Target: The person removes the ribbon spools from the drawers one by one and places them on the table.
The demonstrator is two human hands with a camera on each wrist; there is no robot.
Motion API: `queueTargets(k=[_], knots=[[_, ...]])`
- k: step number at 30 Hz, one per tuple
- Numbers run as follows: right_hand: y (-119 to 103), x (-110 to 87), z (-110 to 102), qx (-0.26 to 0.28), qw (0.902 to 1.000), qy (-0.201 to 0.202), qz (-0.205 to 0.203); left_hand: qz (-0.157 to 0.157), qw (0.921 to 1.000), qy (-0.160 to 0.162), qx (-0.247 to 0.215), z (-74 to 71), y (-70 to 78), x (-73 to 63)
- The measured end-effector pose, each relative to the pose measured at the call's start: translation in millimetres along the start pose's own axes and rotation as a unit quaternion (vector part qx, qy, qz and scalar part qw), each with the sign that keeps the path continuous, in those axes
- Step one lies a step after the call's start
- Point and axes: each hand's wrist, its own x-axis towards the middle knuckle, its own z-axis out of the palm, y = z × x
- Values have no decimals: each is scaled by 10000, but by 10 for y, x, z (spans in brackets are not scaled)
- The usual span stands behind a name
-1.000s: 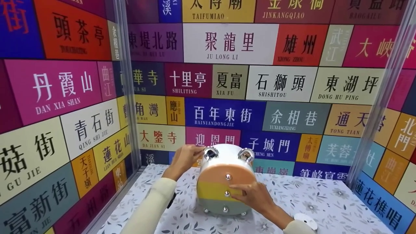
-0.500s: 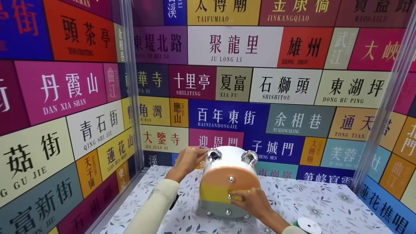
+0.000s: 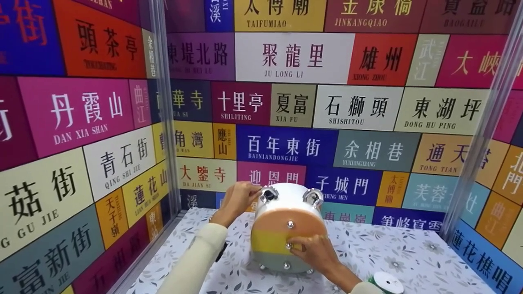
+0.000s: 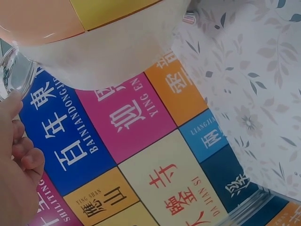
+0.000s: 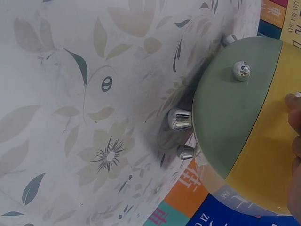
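Observation:
A small round drawer cabinet (image 3: pixel 271 224), with a white shell and a front banded orange, yellow and green, stands upright on the table. Two chrome rings sit on top like ears. My left hand (image 3: pixel 239 200) pinches the left ring (image 3: pixel 269 195); the left wrist view shows thumb and fingertips at the ring's edge (image 4: pixel 18 75). At the front, my right hand (image 3: pixel 320 253) pinches the small silver knob (image 3: pixel 289 246) on the yellow middle drawer. The right wrist view shows the green lower drawer (image 5: pixel 235 113) with its own knob (image 5: pixel 241 70); the fingers partly leave that frame.
A white spool (image 3: pixel 388 282) with something green lies by the right sleeve. The right ring (image 3: pixel 313 197) is untouched. Silver feet (image 5: pixel 179 119) lift the cabinet off the floral cloth (image 3: pixel 412 253). Sign-covered walls (image 3: pixel 286 102) rise behind and on both sides.
My right fingertips have come down slightly and closed on the middle knob. The left hand stays at its ring. The head view has shifted a little, and more of the spool shows.

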Motion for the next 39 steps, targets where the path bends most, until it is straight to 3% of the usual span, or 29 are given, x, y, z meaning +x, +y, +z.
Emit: queueTargets(k=[8,22,39], knots=[[-5,-23,-19,-104,9991,260,-309,42,9998,146,-85,21,3,-15],[-33,-30,-142,86,9991,49,-419,-234,9995,-62,-187,-47,66,83],[-300,-209,-223,558,9953,125,-780,-266,9995,-28,-173,-13,18,-16]])
